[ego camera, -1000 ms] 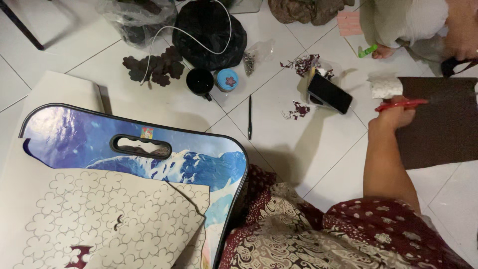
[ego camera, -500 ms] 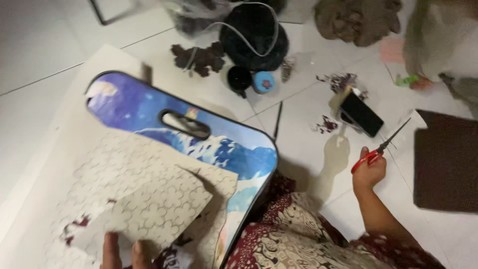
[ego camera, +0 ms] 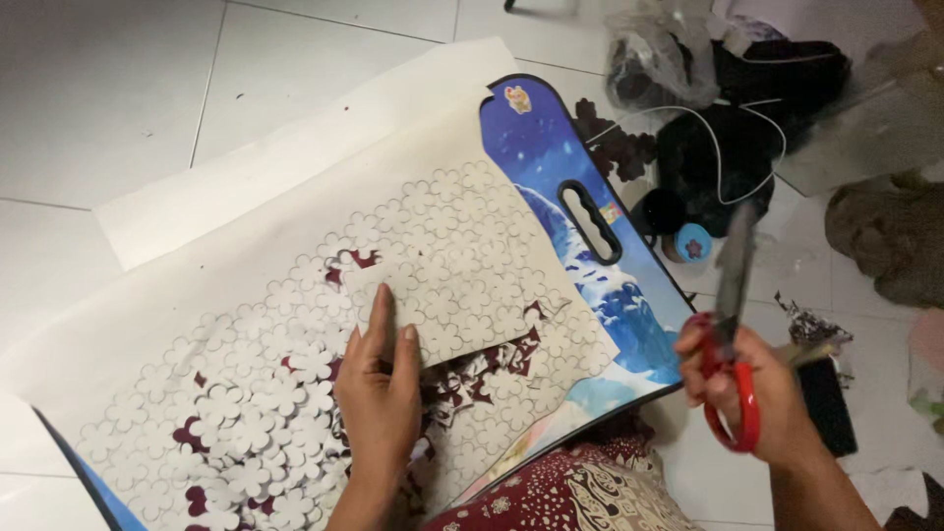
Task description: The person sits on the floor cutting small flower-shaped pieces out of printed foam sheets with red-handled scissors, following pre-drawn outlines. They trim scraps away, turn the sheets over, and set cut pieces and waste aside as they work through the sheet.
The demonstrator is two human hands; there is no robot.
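My left hand [ego camera: 379, 393] lies flat, fingers together, on a white sheet [ego camera: 462, 265] drawn all over with flower outlines. This sheet rests on a larger white sheet [ego camera: 246, 393] with flower shapes cut out, dark red showing through the holes. Both lie on a blue picture board with a handle slot [ego camera: 590, 221]. My right hand [ego camera: 752, 393] grips red-handled scissors [ego camera: 733, 334], blades pointing up and away, to the right of the board's edge.
Dark flower cut-outs [ego camera: 615, 143], a black pouch with a white cord [ego camera: 733, 133], a clear plastic bag [ego camera: 654, 64] and a small blue round object [ego camera: 692, 243] lie on the white tiled floor beyond the board. A dark phone [ego camera: 821, 403] sits right of my right hand. Patterned red cloth [ego camera: 580, 492] covers my lap.
My view swung left over the board. My right hand brought the scissors in from the far right to the board's edge. My left hand moved up onto the flower sheet.
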